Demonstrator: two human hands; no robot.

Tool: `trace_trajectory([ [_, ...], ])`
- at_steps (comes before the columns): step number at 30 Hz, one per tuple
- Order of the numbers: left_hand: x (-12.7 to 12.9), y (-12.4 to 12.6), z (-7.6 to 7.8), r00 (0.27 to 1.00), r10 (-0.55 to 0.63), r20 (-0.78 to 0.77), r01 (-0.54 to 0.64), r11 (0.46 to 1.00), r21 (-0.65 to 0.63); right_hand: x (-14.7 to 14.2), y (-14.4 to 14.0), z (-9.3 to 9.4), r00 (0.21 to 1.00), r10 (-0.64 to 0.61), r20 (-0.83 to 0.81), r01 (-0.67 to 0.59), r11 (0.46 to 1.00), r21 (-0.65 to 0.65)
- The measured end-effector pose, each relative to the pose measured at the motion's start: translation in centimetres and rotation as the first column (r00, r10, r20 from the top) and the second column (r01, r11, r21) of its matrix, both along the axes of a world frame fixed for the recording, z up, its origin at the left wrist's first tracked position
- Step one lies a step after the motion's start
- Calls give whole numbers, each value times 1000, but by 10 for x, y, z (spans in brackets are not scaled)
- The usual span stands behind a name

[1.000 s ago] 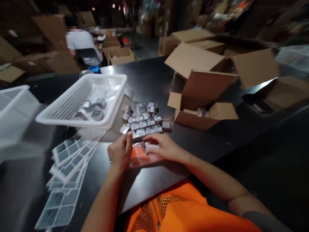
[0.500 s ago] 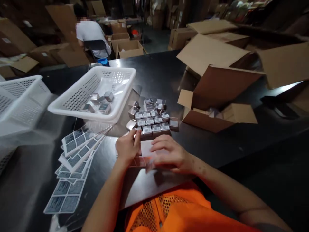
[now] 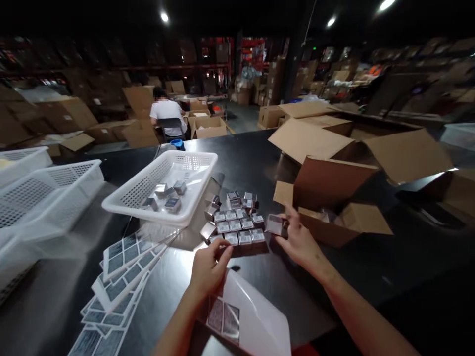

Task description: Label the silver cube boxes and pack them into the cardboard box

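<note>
In the lower middle, my left hand (image 3: 210, 264) is closed, thumb and fingers together, with a sheet of square dark labels (image 3: 223, 316) in it. The white backing of the sheet curls out to the right, and its lower end is cut off by the frame. My right hand (image 3: 299, 242) pinches a small silvery box (image 3: 274, 224) at the right end of a cluster. That cluster of small boxes (image 3: 235, 225) stands in close rows, most with white barcode labels facing up. Just beyond my left fingertips is its front row.
Left of the cluster stands a white plastic basket (image 3: 107, 202) with several small boxes inside. Fanned label sheets (image 3: 118, 277) lie in front of it. Open cartons (image 3: 334, 183) stand on the right, more baskets (image 3: 83, 173) far left. A person (image 3: 168, 113) sits beyond the table.
My right hand has left the label sheet and reached forward and right to the small box. The sheet now curls up from the table. My view has tilted upward.
</note>
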State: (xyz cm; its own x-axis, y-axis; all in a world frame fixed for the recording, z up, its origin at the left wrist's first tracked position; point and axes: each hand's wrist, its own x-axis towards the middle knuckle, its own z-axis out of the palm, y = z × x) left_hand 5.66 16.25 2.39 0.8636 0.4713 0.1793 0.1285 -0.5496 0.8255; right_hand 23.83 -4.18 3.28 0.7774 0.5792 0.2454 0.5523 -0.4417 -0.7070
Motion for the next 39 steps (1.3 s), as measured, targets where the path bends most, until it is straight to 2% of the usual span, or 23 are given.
trace_trajectory([
  [1, 0, -2, 0, 1000, -4, -10, 4, 1000, 9, -7, 3, 5, 996, -8, -85, 20, 990, 139],
  [3, -2, -5, 0, 1000, -28, 7, 28, 1000, 6, -21, 13, 13, 937, 119, -329, 25, 916, 400],
  [5, -5, -6, -1, 995, -44, 85, 43, 999, 9, -33, 27, 19, 762, 348, -546, 19, 831, 557],
  [7, -7, -5, -1, 983, -37, 179, 22, 996, 84, -40, 41, 19, 556, 530, -640, 9, 767, 642],
  [8, -8, -4, -1, 974, -34, 222, 1, 989, 151, -43, 46, 18, 485, 587, -648, 1, 741, 672],
  [11, -11, 0, -1, 940, -79, 332, -55, 926, 374, -48, 54, 13, 374, 687, -623, -44, 684, 728],
  [14, -12, 2, 1, 912, -136, 387, -85, 860, 503, -48, 55, 7, 324, 723, -610, -95, 666, 739],
  [17, -13, 2, 2, 909, -167, 381, -73, 838, 541, -45, 55, 3, 310, 740, -597, -131, 655, 744],
  [19, -14, 1, 2, 921, -165, 353, -39, 863, 504, -45, 55, 1, 319, 753, -575, -159, 641, 751],
  [22, -15, 2, 2, 938, -137, 318, 6, 925, 381, -47, 59, -3, 423, 752, -506, -173, 615, 769],
  [26, -12, 4, 4, 915, -154, 373, 29, 947, 318, -54, 67, -12, 581, 739, -342, -217, 545, 810],
  [29, -10, 5, 6, 907, -161, 388, 36, 950, 310, -57, 69, -18, 637, 731, -243, -299, 526, 796],
  [32, -9, 4, 7, 893, -164, 420, 45, 959, 279, -53, 65, -18, 672, 716, -191, -361, 542, 759],
  [34, -9, 4, 7, 891, -134, 433, 50, 979, 198, -48, 59, -16, 703, 690, -173, -357, 552, 754],
  [36, -10, 4, 7, 910, -95, 404, 79, 995, 56, -44, 54, -12, 722, 671, -166, -341, 554, 760],
  [39, -10, 5, 6, 927, -80, 366, 160, 968, -194, -46, 49, -9, 692, 696, -193, -344, 553, 759],
])
